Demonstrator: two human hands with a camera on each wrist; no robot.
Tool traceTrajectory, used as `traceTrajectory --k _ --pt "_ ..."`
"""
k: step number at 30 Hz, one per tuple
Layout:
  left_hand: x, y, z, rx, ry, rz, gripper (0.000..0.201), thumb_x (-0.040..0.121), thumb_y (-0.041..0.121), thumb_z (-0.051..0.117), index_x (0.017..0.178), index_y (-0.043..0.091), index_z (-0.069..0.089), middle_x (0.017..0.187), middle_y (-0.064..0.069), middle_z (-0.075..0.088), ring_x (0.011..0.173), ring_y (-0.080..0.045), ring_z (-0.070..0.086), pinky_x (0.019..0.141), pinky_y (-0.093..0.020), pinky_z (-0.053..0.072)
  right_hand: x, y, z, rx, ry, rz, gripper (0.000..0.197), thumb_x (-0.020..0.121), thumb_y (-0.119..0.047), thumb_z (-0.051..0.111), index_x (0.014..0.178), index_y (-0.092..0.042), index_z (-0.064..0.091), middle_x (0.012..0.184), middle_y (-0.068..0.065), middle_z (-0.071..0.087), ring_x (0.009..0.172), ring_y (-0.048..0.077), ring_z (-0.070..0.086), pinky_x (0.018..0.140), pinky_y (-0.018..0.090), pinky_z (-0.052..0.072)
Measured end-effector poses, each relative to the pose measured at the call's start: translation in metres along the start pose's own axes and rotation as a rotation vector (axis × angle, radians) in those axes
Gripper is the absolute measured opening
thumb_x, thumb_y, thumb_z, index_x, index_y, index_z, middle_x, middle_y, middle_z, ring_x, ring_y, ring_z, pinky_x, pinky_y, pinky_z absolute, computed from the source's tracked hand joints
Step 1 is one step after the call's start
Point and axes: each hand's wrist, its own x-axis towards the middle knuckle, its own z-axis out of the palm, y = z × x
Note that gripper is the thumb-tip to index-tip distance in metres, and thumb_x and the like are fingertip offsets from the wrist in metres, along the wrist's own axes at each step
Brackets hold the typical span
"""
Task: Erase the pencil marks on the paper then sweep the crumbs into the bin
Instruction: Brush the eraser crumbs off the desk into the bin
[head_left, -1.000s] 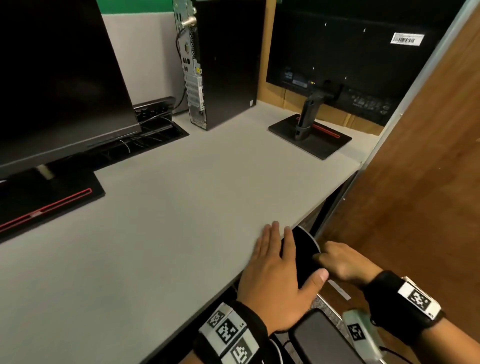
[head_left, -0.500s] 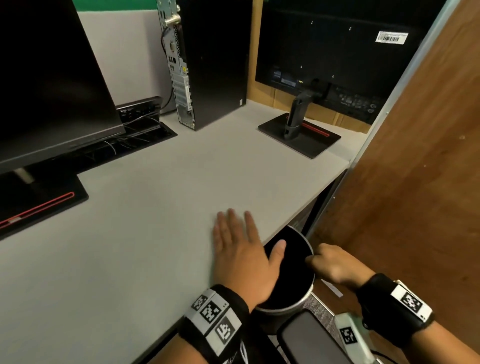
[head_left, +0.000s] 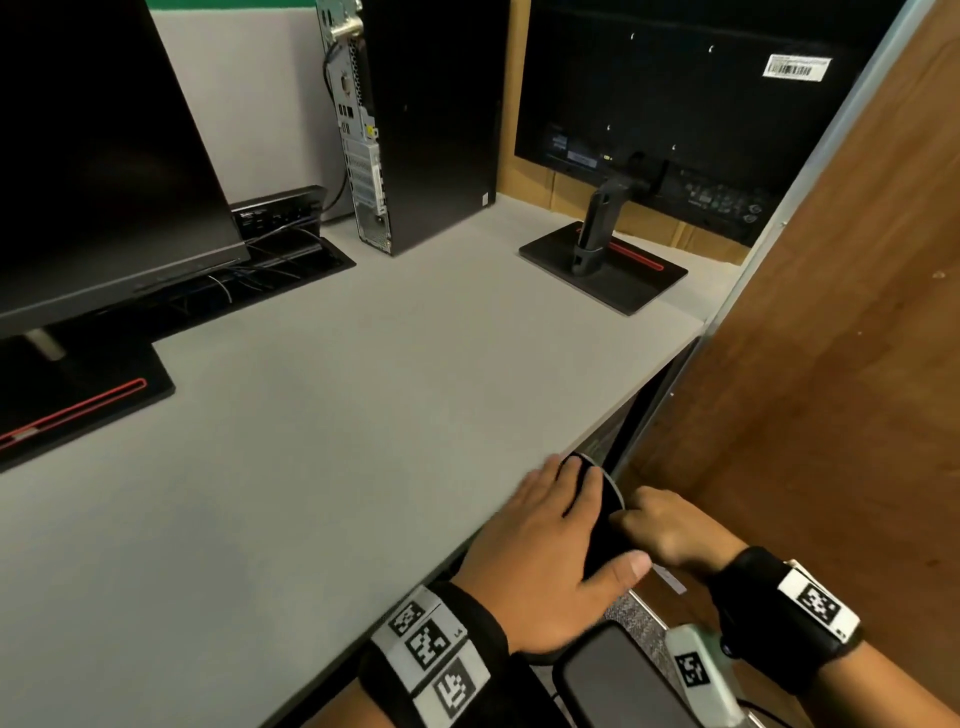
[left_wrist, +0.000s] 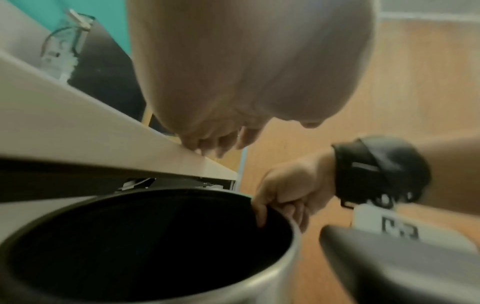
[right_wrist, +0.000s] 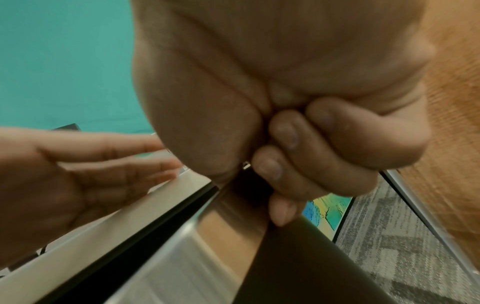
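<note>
A round steel bin (head_left: 617, 491) with a black inside (left_wrist: 145, 242) is held just below the grey desk's front edge (head_left: 582, 441). My right hand (head_left: 667, 527) grips its rim, with fingers curled over the lip (left_wrist: 262, 214) and against the steel wall (right_wrist: 197, 242). My left hand (head_left: 545, 530) lies flat on the desk at the edge. Its straight fingers (left_wrist: 215, 144) reach past the edge above the bin's mouth. I see no paper, eraser or crumbs in any view.
A monitor (head_left: 93, 171) stands at the left with a cable tray (head_left: 280, 244) behind it. A computer tower (head_left: 415, 119) and a second monitor's stand (head_left: 602, 260) are at the back. A wooden panel (head_left: 831, 364) walls the right side. A dark grey object (head_left: 613, 680) sits below my wrists.
My left hand drew back left onto the desk, then swept right again to the edge over the bin. My right hand has kept hold of the bin's rim.
</note>
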Motion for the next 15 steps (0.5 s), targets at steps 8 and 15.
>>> traceTrajectory --k 8,15 --pt "0.009 -0.005 -0.002 0.029 -0.034 0.032 0.09 0.094 0.074 0.011 0.162 0.017 0.001 0.168 -0.011 -0.013 0.153 -0.021 -0.02 0.125 -0.04 -0.006 0.005 0.003 0.002 0.056 0.012 0.03 0.034 0.094 -0.035 0.045 0.065 -0.017 0.049 0.068 0.0 0.05 0.065 0.016 0.049 0.06 0.023 0.04" --pt "0.006 0.001 0.004 0.003 -0.107 0.107 0.08 0.102 0.067 0.024 0.162 0.021 -0.001 0.168 -0.006 -0.015 0.152 -0.018 -0.022 0.125 -0.04 -0.004 0.012 0.006 0.005 0.057 0.02 -0.037 0.051 0.096 -0.025 0.047 0.047 -0.017 0.04 0.05 -0.003 0.04 0.048 0.009 0.037 0.05 0.021 0.029"
